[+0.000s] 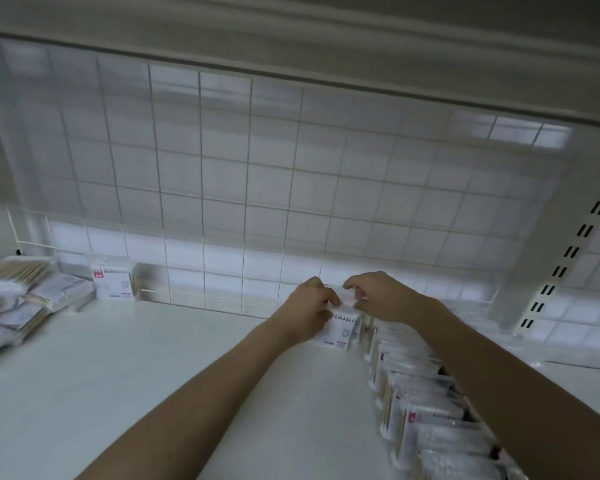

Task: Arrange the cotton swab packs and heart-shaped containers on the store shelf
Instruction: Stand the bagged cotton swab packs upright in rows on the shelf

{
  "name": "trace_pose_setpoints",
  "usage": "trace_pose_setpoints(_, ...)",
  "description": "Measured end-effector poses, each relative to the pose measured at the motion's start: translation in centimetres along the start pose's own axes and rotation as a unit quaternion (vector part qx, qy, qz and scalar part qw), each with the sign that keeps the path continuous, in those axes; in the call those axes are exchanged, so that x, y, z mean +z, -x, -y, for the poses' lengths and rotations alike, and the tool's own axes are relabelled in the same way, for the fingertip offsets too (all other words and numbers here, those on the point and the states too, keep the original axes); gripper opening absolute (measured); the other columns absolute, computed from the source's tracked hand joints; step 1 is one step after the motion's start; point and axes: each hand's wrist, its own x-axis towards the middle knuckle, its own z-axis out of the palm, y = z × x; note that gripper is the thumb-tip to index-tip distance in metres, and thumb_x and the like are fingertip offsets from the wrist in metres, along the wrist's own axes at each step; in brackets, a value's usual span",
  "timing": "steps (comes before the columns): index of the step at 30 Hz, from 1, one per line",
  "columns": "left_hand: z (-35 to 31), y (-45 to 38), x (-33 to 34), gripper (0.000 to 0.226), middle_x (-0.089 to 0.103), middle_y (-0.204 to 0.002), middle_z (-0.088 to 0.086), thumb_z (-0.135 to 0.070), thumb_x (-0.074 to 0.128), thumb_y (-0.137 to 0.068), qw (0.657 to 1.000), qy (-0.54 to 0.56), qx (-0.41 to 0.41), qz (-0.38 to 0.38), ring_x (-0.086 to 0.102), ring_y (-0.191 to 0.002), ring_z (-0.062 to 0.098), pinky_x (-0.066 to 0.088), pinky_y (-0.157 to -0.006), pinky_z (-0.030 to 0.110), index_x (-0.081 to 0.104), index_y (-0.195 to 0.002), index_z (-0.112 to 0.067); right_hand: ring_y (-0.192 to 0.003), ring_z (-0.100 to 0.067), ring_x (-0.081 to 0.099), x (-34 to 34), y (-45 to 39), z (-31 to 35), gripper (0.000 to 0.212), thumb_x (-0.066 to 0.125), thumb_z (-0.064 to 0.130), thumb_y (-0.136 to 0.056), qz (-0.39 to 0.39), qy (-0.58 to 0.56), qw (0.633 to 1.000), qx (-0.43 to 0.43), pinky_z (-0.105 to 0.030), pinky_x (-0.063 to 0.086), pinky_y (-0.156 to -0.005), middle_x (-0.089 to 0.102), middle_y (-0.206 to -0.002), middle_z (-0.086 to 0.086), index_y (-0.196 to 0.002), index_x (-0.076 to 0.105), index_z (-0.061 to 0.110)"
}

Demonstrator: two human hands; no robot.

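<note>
Upright, both hands (347, 303) on pack (340, 329)

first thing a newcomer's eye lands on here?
Both hands, left hand and right hand, gripping one upright cotton swab pack at the back of the white shelf. Then the row of packs running forward under the right arm, and the loose pile far left.

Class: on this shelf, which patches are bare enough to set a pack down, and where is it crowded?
Bare shelf lies between the loose pile at left and the standing row at right, and along the grid back between the lone upright pack and the held pack. Crowded: the pile and the row under the right hand.
</note>
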Motion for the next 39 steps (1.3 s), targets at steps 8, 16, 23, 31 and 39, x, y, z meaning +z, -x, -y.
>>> trace_pose_setpoints(8, -0.8, -1.1, 1.9, 0.029, 0.06, -0.111, 0.01, -0.01, 0.059, -0.087, 1.0, 0.0, 0.005, -0.023, 0.054, -0.103, 0.024, 0.04, -0.089, 0.026, 0.065, -0.115, -0.013, -0.11, -0.016, 0.055, -0.4, 0.9, -0.7, 0.033, 0.041, 0.012, -0.093, -0.004, 0.004, 1.0, -0.003, -0.028, 0.043, -0.095, 0.063, -0.12, 0.002, -0.117, 0.062, 0.017)
trace_pose_setpoints(16, 0.0, -1.3, 1.8, 0.034, 0.056, -0.117, 0.008, -0.017, 0.059, -0.088, 1.0, -0.023, 0.013, -0.012, 0.051, -0.109, 0.024, 0.041, -0.092, 0.028, 0.06, -0.121, -0.015, -0.11, -0.014, 0.054, -0.8, 1.3, -0.5, 0.032, 0.04, 0.014, -0.096, -0.006, -0.01, 1.0, -0.01, -0.024, 0.04, -0.094, 0.063, -0.12, 0.0, -0.119, 0.062, 0.013)
trace_pose_setpoints(23, 1.2, -1.0, -0.4, 0.042, 0.051, -0.123, 0.004, -0.025, 0.062, -0.087, 1.0, -0.028, 0.011, -0.005, 0.048, -0.115, 0.021, 0.042, -0.096, 0.033, 0.052, -0.126, -0.015, -0.102, -0.015, 0.056, -2.5, 1.8, -0.2, 0.032, 0.038, 0.013, -0.098, -0.023, -0.023, 0.999, -0.003, -0.02, 0.038, -0.087, 0.064, -0.116, -0.002, -0.115, 0.064, 0.008)
trace_pose_setpoints(31, 3.6, 0.1, -5.4, 0.039, 0.052, -0.127, 0.005, -0.028, 0.054, -0.092, 0.994, -0.104, 0.005, 0.008, 0.047, -0.119, 0.022, 0.041, -0.099, 0.036, 0.051, -0.128, -0.015, -0.104, -0.019, 0.057, -4.6, 1.4, 2.5, 0.029, 0.041, 0.018, -0.097, -0.028, -0.021, 0.999, 0.01, -0.03, 0.044, -0.094, 0.063, -0.111, 0.001, -0.112, 0.065, 0.011)
trace_pose_setpoints(39, 10.6, 5.1, -14.0, 0.033, 0.054, -0.122, 0.005, -0.031, 0.049, -0.094, 0.973, -0.22, -0.058, 0.036, 0.05, -0.113, 0.022, 0.039, -0.089, 0.031, 0.055, -0.123, -0.017, -0.104, -0.018, 0.056, -5.0, -3.1, 12.0, 0.028, 0.045, 0.024, -0.096, -0.025, -0.028, 0.999, -0.036, -0.03, 0.044, -0.093, 0.061, -0.118, 0.0, -0.115, 0.062, 0.014)
